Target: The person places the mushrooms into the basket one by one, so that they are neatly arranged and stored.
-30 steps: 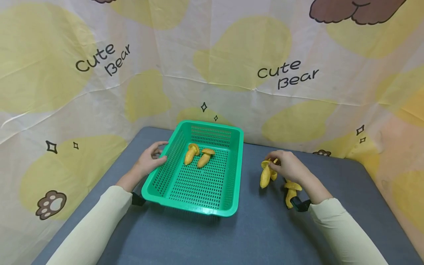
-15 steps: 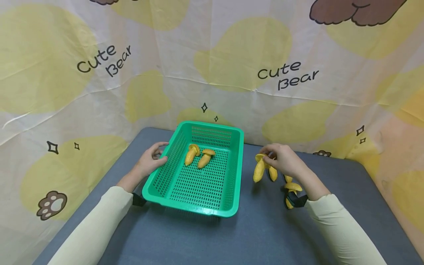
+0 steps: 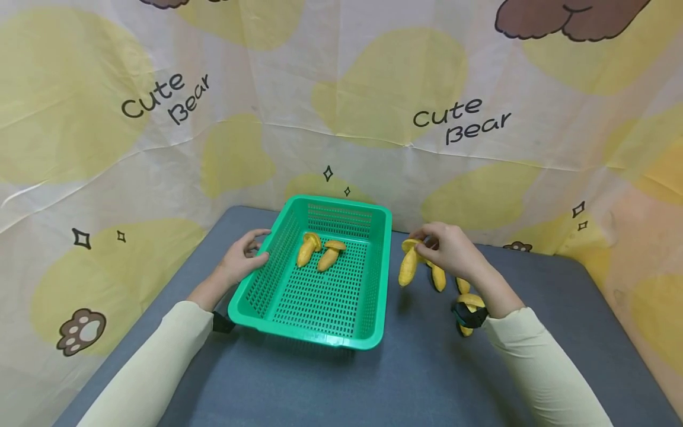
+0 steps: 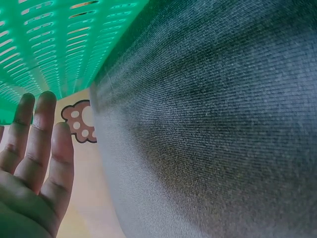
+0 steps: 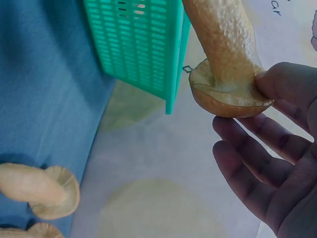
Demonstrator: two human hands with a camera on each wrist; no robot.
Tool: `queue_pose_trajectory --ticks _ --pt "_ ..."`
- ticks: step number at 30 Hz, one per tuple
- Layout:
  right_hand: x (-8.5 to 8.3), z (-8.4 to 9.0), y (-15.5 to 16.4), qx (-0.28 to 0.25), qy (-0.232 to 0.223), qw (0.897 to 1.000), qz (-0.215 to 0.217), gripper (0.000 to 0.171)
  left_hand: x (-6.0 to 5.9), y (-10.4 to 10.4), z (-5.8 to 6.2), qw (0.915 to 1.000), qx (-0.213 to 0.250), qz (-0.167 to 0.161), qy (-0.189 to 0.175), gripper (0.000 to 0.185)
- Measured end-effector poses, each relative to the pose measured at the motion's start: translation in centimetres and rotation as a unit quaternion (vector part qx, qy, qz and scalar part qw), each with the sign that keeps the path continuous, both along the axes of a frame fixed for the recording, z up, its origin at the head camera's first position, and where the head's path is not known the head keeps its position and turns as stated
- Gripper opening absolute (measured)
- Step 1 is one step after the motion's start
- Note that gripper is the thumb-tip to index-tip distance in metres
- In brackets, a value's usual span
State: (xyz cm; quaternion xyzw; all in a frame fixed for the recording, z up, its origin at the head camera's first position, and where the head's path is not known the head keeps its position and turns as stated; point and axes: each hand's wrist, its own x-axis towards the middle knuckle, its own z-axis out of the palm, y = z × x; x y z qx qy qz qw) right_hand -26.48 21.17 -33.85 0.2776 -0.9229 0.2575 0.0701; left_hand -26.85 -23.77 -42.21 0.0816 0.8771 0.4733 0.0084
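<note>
lowest mushroom (image 3: 467, 308) on the table half hidden behind the right wrist's black strap (image 3: 463, 316)

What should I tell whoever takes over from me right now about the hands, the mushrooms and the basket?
Left hand: rests on the left rim of the green basket, fingers relaxed, holding nothing.
Right hand: pinches one mushroom by its cap, lifted above the table just right of the basket.
Done: two mushrooms lie in the basket's far end.
Left: the held mushroom is not yet in. At least two more mushrooms lie on the table near the right wrist; the arm partly hides them, so the exact count is unclear.
</note>
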Motion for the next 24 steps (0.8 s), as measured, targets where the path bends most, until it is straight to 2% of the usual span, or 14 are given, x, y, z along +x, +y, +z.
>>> queue_pose_trajectory --ticks 14,24 --pt "-0.8 0.5 -2.8 -0.036 0.002 0.999 0.024 0.018 0.0 -0.1 -0.1 1.0000 -0.004 0.000 0.002 0.057" --pt "-2.3 -0.1 -5.0 -0.035 -0.004 0.999 0.032 0.018 0.0 0.0 -0.1 1.0000 0.004 -0.002 0.001 0.057"
